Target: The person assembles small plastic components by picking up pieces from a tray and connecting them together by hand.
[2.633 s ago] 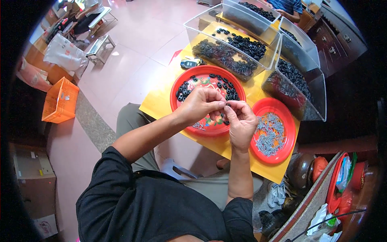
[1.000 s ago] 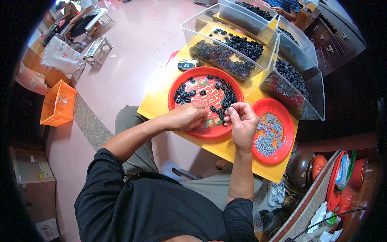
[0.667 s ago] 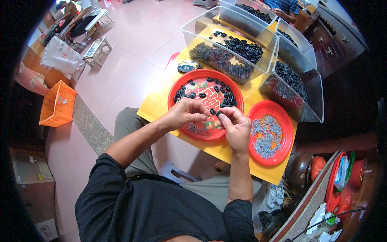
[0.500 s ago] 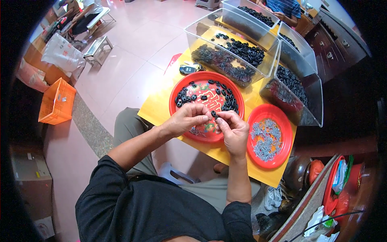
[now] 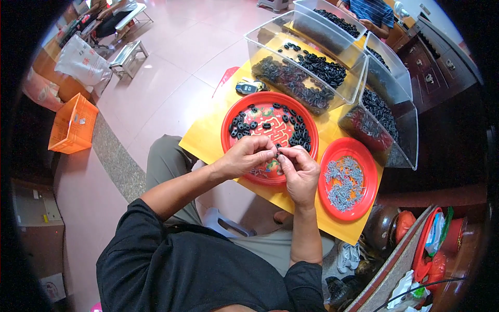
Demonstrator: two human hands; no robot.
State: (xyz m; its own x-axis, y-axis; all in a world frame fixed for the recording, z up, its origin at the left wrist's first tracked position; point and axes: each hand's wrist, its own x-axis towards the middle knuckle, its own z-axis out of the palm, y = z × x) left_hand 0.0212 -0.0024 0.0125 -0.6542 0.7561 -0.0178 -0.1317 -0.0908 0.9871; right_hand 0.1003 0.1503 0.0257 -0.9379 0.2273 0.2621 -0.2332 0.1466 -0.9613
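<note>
- Pale pinkish tile floor [image 5: 171,78], with a metal step stool [image 5: 129,58] and an orange crate [image 5: 73,125] off to the left.
- Yellow tabletop [image 5: 202,130] up front, and it's pretty packed.
- Two hands meet over the near part of a round red tray [image 5: 224,134], fingertips right up against each other.
- Right hand [image 5: 300,177] has a small black piece [image 5: 278,147] pinched between thumb and finger.
- Left hand [image 5: 252,156] has its thumb and finger bunched at that same piece; can't tell if it grips the piece or something tinier.
- More black oval pieces [image 5: 300,138] sit around the tray, mostly along its left and right sides.
- Smaller red plate [image 5: 372,190] just right of the tray, loaded with little grey pins [image 5: 344,183].
- Key fob [image 5: 249,87] just beyond the tray.
- Clear bins [image 5: 260,46] of black pieces behind, plus someone in a striped blue shirt [image 5: 371,13] at the far end.
</note>
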